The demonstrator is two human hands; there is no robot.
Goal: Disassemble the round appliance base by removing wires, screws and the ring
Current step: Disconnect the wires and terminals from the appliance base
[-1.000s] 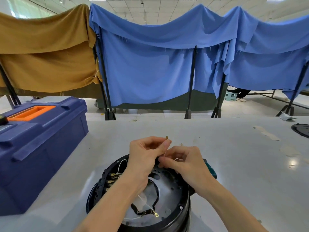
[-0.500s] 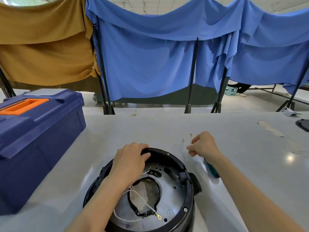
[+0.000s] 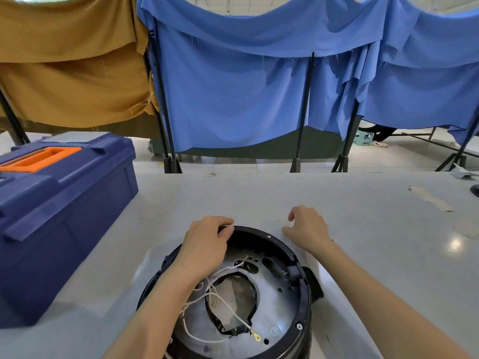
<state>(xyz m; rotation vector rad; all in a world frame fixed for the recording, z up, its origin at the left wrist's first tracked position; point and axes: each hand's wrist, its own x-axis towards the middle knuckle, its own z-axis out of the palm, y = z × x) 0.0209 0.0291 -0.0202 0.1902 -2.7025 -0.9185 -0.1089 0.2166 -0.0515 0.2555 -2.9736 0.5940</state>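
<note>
The round black appliance base (image 3: 302,304) stands open side up at the table's near edge. Inside it is a grey metal plate (image 3: 274,307) with a black ring (image 3: 255,294) around the central opening. Loose white wires (image 3: 228,305) cross it and end in a yellow ring terminal (image 3: 257,338). Screws (image 3: 298,326) sit in the black rim. My left hand (image 3: 207,244) grips the base's far rim, its fingers curled over the edge. My right hand (image 3: 308,229) is low over the table just beyond the base, fingers loosely curled, thumb and forefinger apart, and I see nothing in it.
A dark blue toolbox (image 3: 64,203) with an orange handle stands at the left of the grey table (image 3: 259,198). A black object (image 3: 475,190) lies at the far right edge, with tape residue (image 3: 430,199) near it. Blue and mustard cloth screens hang behind the table.
Both hands pinched a small part above the base. My left hand then dropped to the far rim, and my right hand carried the part to the right and down to the table.
</note>
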